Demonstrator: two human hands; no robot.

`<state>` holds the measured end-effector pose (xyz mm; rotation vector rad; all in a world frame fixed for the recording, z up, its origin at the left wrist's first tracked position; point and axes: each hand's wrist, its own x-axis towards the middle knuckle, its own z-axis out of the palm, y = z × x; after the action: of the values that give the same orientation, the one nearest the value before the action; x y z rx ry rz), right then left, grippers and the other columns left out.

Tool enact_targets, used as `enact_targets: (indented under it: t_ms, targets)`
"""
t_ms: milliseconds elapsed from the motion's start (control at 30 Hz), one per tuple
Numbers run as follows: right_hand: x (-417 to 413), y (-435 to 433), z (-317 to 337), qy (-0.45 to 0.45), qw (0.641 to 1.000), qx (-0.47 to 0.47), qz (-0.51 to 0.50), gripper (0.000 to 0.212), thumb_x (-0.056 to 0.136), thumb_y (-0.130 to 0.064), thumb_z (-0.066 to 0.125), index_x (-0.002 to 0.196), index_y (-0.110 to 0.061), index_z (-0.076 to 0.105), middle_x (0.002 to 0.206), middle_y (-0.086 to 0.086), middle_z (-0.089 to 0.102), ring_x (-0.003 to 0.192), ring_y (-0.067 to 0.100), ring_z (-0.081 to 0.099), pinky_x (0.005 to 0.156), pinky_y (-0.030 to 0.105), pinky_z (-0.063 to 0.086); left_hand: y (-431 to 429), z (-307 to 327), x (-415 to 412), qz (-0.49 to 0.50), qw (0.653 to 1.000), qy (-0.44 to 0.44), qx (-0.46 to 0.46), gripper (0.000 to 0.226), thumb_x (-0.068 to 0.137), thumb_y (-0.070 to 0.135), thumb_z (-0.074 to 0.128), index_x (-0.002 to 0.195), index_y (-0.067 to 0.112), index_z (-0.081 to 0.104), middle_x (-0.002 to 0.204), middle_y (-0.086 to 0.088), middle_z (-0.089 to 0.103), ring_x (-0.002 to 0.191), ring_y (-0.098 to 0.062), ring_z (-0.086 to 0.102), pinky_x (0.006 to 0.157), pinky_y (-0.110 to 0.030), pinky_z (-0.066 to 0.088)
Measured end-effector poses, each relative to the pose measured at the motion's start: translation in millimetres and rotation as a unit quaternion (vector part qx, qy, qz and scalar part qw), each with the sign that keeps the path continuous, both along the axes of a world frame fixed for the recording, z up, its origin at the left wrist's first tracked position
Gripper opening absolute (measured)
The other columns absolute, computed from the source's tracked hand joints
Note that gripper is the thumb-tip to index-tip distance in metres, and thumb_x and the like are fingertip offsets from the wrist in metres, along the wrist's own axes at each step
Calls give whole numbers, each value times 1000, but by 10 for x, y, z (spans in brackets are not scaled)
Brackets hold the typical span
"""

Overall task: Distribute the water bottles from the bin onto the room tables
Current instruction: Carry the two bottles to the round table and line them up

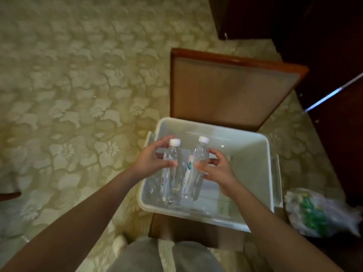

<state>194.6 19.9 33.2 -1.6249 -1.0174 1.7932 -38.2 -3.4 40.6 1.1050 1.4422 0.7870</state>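
Two bottles [181, 171] upright in bin [253, 173], table [231, 89] behind, bag [314, 213] right.

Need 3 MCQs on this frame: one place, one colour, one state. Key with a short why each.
1. The bag lies:
A) in the bin
B) on the floor, right of the bin
C) left of the bin

2. The left bottle's cap is:
A) blue
B) white
C) red

3. The left grip is:
A) idle
B) flat on the bin rim
C) curled round a bottle

Key:
1 B: the bag sits on the floor past the bin's right wall.
2 B: the cap shows plain white.
3 C: its fingers wrap the left bottle.
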Motion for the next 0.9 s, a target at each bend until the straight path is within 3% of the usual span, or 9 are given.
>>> enact_targets:
  t_ms: [200, 300, 433, 567, 733, 833, 900]
  targets:
    - [-846, -85, 541, 3, 993, 52, 102, 59, 72, -4, 86, 119, -26, 57, 99, 8, 63, 86, 19, 66, 81, 49, 59, -378, 533, -872, 50, 998, -16, 31, 87, 54, 20, 85, 131, 40, 51, 109, 9, 59, 79, -14, 71, 74, -25, 58]
    - [-1382, -187, 791, -5, 985, 88, 150, 64, 71, -8, 87, 123, -28, 56, 103, 7, 66, 89, 20, 67, 76, 41, 58, -600, 758, -1369, 89, 995, -6, 49, 86, 52, 19, 87, 129, 39, 53, 109, 7, 60, 78, -14, 71, 76, -27, 59]
    - [-2140, -411, 1070, 2, 975, 121, 186, 61, 70, -13, 89, 115, -38, 57, 111, 11, 66, 92, 19, 68, 71, 33, 59, -950, 1038, -2070, 141, 989, 0, 54, 74, 67, 0, 84, 131, 20, 54, 103, 14, 62, 69, 1, 70, 62, -15, 54]
    - [-2896, -677, 1263, 16, 968, 145, 206, 61, 69, -9, 88, 112, -38, 57, 110, 12, 67, 87, 15, 67, 59, 25, 53, -1329, 1243, -2753, 180, 982, -2, 61, 62, 68, 3, 85, 123, 18, 59, 112, 10, 64, 72, -1, 71, 61, -17, 55]
    - [-3735, -933, 1424, 36, 957, 170, 234, 66, 68, -5, 88, 121, -29, 57, 93, -1, 67, 83, 14, 68, 65, 31, 56, -1807, 1527, -3442, 213, 972, 14, 93, 50, 69, -4, 82, 99, 30, 62, 100, 16, 64, 68, -1, 71, 58, -17, 55]
    - [-4157, -1025, 1492, 50, 948, 180, 256, 67, 66, -7, 90, 119, -31, 58, 92, -1, 67, 87, 18, 69, 77, 43, 59, -2033, 1607, -3820, 233, 967, 24, 99, 56, 67, -2, 84, 113, 24, 64, 107, 12, 67, 75, -7, 73, 57, -17, 54]
    - [-4383, -1048, 1540, 62, 943, 177, 275, 67, 67, -7, 89, 120, -31, 57, 94, 0, 66, 87, 18, 69, 78, 43, 60, -2122, 1639, -4012, 250, 962, 25, 105, 60, 67, -1, 85, 116, 25, 62, 111, 11, 66, 79, -10, 74, 58, -17, 53]
